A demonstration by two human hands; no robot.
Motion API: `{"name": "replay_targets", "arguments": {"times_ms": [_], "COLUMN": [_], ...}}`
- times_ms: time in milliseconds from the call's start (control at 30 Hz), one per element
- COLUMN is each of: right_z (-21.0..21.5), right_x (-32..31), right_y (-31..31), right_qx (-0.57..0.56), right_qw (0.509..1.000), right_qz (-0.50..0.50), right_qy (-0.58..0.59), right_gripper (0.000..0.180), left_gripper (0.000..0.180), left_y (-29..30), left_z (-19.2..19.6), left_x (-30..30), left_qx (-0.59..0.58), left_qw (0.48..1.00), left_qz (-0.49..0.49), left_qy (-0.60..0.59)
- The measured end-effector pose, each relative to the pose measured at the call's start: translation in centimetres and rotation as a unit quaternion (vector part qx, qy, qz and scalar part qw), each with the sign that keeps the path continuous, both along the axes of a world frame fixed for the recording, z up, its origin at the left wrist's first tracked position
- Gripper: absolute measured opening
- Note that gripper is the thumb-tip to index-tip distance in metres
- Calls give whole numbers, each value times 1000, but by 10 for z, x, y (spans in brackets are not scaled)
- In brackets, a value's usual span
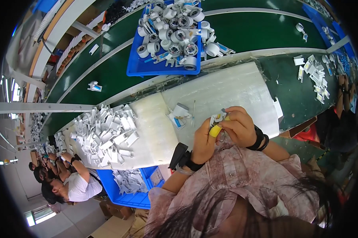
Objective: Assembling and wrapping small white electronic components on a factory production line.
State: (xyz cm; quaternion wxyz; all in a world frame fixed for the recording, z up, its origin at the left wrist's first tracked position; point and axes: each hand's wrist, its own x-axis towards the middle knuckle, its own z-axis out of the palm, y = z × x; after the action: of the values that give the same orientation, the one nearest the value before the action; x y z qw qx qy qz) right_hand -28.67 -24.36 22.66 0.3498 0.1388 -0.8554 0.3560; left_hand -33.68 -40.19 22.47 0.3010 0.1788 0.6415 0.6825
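Observation:
My left hand (204,143) and my right hand (241,126) meet above the front of the pale work mat. Both are closed around a small white plastic part (217,118), with their fingertips pressed on it. Something yellow (215,131), perhaps a finger cover, shows at the left thumb, and a smaller yellow patch shows by the right fingers. Much of the part is hidden by the fingers. Just beyond the left hand, a white and grey device piece (181,110) lies on the mat with a blue-marked white piece (176,121). A thin rod-like tool (193,112) lies beside them.
A heap of white plastic pieces (107,133) covers the mat's left. A blue tray (135,65) piled with round white-grey units stands on the green conveyor (258,29). A blue bin (115,194) sits lower left. More white pieces (316,77) lie right. Other people (81,184) work at left.

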Motion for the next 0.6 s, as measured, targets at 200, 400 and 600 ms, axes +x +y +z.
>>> {"name": "replay_targets", "arguments": {"times_ms": [200,400,600], "right_z": [5,5,0], "right_x": [2,7,15], "right_y": [2,-2,-4], "right_qx": [-1,13,16], "right_qw": [999,1000,1000], "right_qz": [28,17,17], "right_qy": [19,14,4], "right_gripper": [27,29,27], "left_gripper": [29,27,26], "left_y": [-2,-3,-5], "left_z": [3,6,0], "left_x": [4,9,15], "left_qx": [25,31,43], "left_qw": [999,998,994], "left_qz": [-28,-19,-18], "left_qy": [-28,-48,-97]}}
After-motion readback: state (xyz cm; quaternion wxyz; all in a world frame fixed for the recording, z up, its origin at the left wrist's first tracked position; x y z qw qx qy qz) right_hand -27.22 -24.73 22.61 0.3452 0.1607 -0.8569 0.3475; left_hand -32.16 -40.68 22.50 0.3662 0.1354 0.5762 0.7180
